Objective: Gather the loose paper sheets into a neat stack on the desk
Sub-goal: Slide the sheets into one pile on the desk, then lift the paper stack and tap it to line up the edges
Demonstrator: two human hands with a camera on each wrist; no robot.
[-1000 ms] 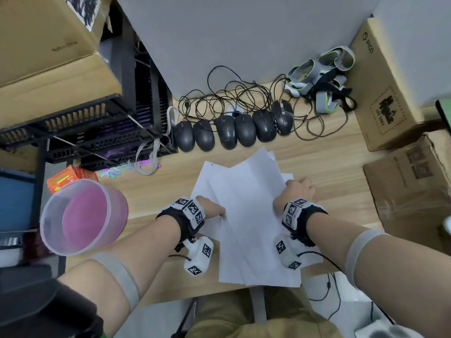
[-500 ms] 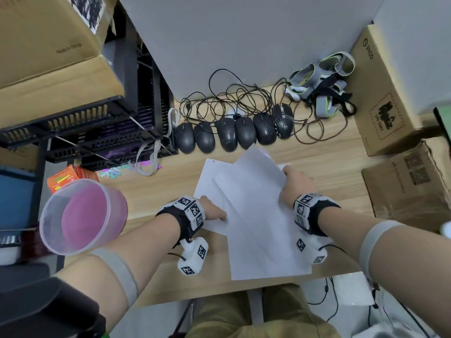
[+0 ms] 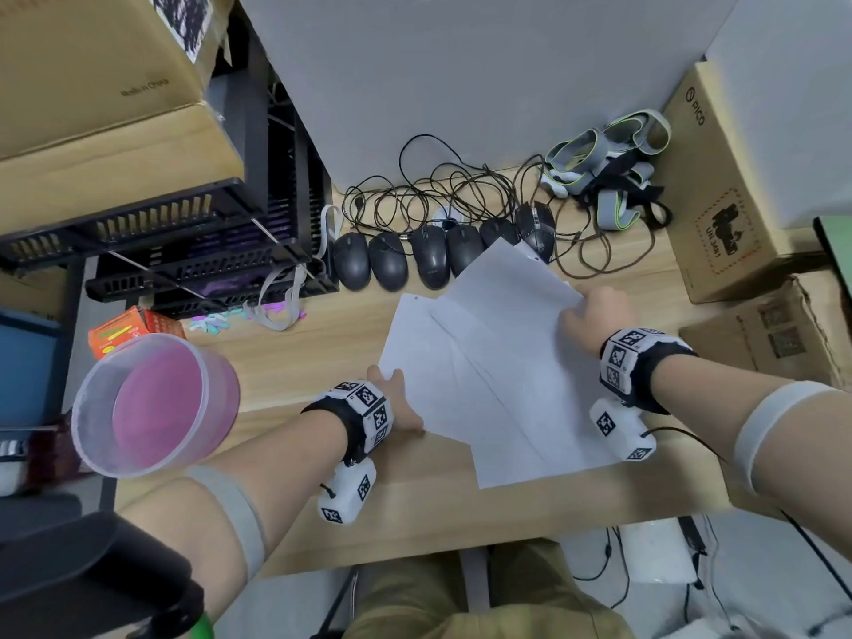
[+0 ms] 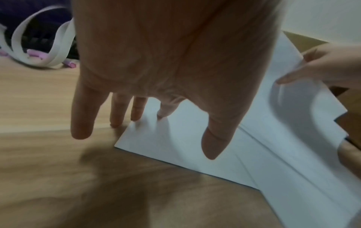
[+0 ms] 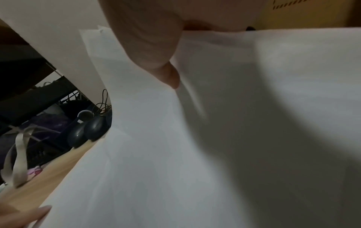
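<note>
Right hand: pinches the far edge of the top paper sheets, lifting them to slide them together.
Left hand: flat, fingers straight, pressing the bottom sheet so it stays.
Sheets: fanned on the desk, just below the mice.

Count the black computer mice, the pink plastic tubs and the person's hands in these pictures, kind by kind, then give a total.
Black mice: 6
Pink tub: 1
Hands: 2, the left hand and the right hand, which pinches the paper sheets
Total: 9
</note>
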